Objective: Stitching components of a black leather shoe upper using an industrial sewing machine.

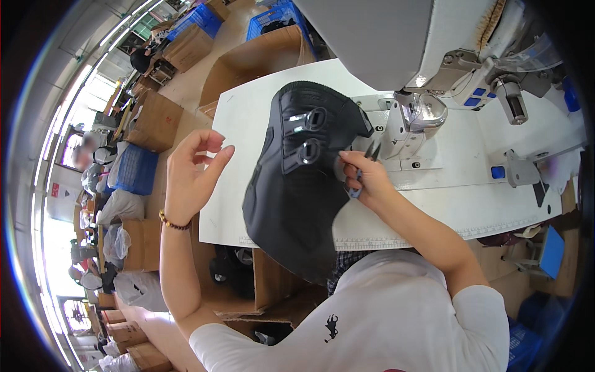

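The shirt (396, 310) filled five o'clock. The left hand (193, 170), at nine, hung empty, loosely open; the right hand (367, 175), at three, gripped scissors (354, 192) beside the black piece (285, 208) on the tabletop (226, 186). Its two buckles (308, 150) looked attached; remaining work couldn't be told.

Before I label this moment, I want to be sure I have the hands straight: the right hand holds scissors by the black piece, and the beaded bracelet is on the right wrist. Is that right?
Not quite: the head view shows the beaded bracelet on the left wrist. The right hand does hold scissors by the black piece.
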Demonstrator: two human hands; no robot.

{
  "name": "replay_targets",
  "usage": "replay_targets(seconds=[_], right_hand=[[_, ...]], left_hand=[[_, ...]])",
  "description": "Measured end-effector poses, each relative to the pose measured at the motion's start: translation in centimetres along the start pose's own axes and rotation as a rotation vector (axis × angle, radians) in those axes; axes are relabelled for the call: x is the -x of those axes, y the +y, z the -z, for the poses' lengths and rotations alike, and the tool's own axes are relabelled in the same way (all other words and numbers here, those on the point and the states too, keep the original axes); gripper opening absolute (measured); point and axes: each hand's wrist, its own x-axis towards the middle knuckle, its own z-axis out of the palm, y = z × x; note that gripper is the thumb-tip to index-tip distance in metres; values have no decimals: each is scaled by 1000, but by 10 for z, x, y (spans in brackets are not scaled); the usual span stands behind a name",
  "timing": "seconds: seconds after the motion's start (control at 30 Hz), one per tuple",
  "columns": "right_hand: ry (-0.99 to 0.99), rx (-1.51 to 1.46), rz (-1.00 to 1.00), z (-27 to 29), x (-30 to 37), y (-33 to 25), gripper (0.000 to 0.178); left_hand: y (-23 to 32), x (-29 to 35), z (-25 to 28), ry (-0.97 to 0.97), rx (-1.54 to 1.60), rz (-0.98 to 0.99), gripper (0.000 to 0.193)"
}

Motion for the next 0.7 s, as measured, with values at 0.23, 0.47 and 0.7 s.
replay_targets(seconds=[0.23, 0.47, 0.7], right_hand=[[-128, -189, -181, 19, 12, -9, 21], [-108, 177, -59, 14, 15, -9, 24], [103, 53, 169, 13, 35, -5, 32]], left_hand=[[-19, -46, -62, -42, 29, -71, 35], [-8, -91, -111, -60, -138, -266, 53], [12, -109, -119, -432, -397, -114, 59]])
